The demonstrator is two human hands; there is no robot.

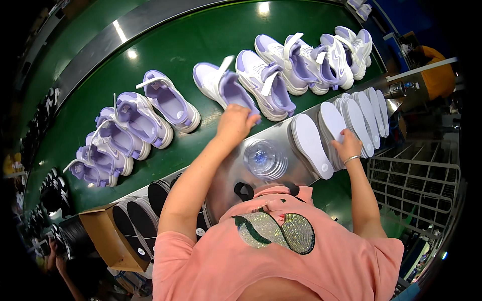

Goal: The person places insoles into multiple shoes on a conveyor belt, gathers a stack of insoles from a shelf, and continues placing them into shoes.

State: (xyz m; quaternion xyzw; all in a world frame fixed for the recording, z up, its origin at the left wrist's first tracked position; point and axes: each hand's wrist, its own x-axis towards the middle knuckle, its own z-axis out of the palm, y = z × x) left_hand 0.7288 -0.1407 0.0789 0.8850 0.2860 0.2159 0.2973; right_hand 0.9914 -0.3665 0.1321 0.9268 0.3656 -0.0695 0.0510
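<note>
lilac-white shoe is pinched by the left hand, pale insole by the right hand.

A green conveyor belt is bordered along its far edge by a grey metal rail. Light produces bright reflections on both surfaces. A grey wire rack stands at right.

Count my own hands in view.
2: the left hand at the heel of a white-and-lilac shoe, the right hand at a stack of pale insoles.
</note>
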